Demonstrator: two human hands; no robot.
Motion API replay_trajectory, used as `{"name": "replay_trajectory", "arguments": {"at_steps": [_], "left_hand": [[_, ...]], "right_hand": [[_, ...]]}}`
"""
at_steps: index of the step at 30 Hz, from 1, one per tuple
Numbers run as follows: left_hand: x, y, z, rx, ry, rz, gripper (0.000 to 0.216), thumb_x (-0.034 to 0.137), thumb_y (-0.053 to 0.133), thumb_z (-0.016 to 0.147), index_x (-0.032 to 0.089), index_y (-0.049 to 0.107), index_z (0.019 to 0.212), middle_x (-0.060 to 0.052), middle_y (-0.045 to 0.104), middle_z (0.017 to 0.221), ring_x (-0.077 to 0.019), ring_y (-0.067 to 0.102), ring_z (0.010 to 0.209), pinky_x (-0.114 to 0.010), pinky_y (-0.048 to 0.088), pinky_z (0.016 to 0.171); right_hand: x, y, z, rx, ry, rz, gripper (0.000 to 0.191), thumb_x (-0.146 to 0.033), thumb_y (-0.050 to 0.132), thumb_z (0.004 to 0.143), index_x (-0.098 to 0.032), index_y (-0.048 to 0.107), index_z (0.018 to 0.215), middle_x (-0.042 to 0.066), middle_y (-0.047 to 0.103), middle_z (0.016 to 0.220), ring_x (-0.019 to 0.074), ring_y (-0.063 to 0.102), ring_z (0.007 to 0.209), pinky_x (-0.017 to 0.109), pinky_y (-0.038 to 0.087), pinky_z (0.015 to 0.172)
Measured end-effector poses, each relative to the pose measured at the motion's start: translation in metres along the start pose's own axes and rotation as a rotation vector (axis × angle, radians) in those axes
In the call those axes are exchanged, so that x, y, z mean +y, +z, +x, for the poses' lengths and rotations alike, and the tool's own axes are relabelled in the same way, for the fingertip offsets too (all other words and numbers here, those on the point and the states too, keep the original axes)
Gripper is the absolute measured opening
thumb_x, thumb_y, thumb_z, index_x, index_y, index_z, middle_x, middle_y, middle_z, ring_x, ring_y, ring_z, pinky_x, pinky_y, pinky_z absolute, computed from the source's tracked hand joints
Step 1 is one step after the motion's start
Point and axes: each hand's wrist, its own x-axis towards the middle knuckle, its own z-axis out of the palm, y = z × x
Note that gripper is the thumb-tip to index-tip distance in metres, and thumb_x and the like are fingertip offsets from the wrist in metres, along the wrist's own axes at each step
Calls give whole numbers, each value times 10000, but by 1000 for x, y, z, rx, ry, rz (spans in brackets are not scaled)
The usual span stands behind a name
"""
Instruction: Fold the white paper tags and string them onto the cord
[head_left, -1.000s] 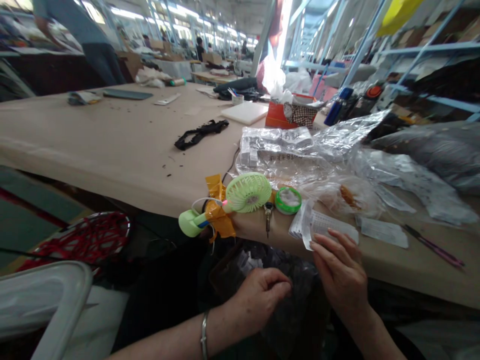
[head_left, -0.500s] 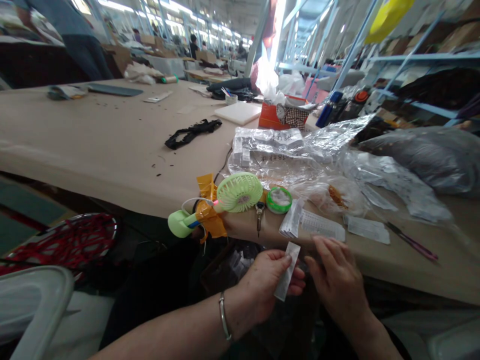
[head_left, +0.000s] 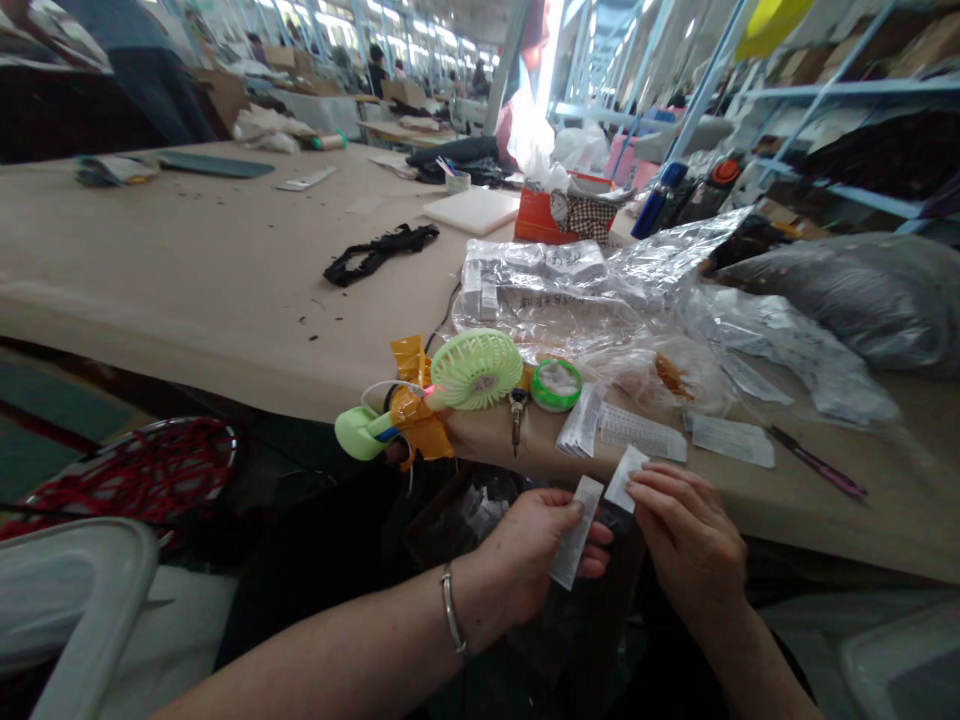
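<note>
My left hand (head_left: 536, 555) is closed on a narrow white label strip (head_left: 576, 532), held upright below the table edge. My right hand (head_left: 686, 540) pinches a second small white label (head_left: 625, 480) right beside it, over dark fabric (head_left: 592, 610) in my lap. A stack of printed white labels (head_left: 626, 432) lies on the table just above my hands. A green hand-held fan (head_left: 450, 385) is taped to the table edge with yellow tape, next to a green-rimmed round tin (head_left: 556, 384).
Crinkled clear plastic bags (head_left: 600, 290) holding label bundles cover the right part of the beige table (head_left: 187, 270). Pink-handled scissors (head_left: 817, 464) lie at the right. A black fabric strip (head_left: 379, 250) and an orange tissue box (head_left: 551, 222) sit further back. A person stands far left.
My left hand came up from my lap holding a label strip. My right hand left the stack on the table and now pinches a second label beside the first.
</note>
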Motion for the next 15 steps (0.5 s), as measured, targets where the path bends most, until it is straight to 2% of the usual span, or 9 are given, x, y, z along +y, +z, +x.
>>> {"name": "replay_trajectory", "arguments": {"at_steps": [3, 6, 9, 12, 14, 15], "left_hand": [[-1, 2, -1, -55, 44, -108, 148, 210, 679, 767, 82, 636, 826, -34, 619, 687, -87, 561, 527, -207, 442, 529], [-3, 3, -3, -39, 64, -218, 166, 233, 712, 746, 89, 631, 766, -16, 605, 672, -58, 534, 530, -166, 375, 503], [-5, 2, -2, -19, 43, -196, 167, 197, 740, 706, 92, 625, 767, -20, 624, 678, -66, 557, 546, -167, 392, 518], [-6, -1, 0, -7, 38, -133, 161, 195, 717, 730, 99, 606, 797, -26, 630, 650, -98, 584, 537, -203, 451, 531], [-7, -4, 1, 33, 14, -88, 159, 229, 670, 789, 109, 591, 858, -55, 663, 691, -136, 628, 575, -254, 503, 571], [-8, -6, 2, 49, 2, -68, 159, 238, 651, 810, 113, 582, 879, -65, 673, 706, -149, 642, 590, -272, 518, 585]], "right_hand": [[-23, 2, -6, -37, -49, 188, 161, -106, 599, 848, -232, 679, 909, 33, 717, 935, 205, 621, 1010, 394, 493, 883], [-46, 7, -10, -96, -51, 195, 179, -115, 566, 869, -245, 687, 896, 16, 723, 913, 192, 633, 990, 399, 481, 903], [-52, 11, -13, -80, -72, 204, 170, -115, 544, 876, -219, 677, 898, 22, 721, 884, 187, 639, 970, 381, 490, 897], [-29, 7, -10, -57, -78, 148, 210, -125, 530, 882, -202, 641, 1042, 40, 717, 917, 189, 635, 983, 358, 515, 878], [4, -3, -4, -67, 28, -5, 269, -157, 498, 903, -194, 594, 1151, 69, 701, 1020, 199, 612, 1046, 361, 518, 889], [24, -9, 0, -67, 109, -114, 255, -208, 485, 914, -189, 595, 1144, 85, 689, 1065, 211, 599, 1067, 378, 507, 912]]}}
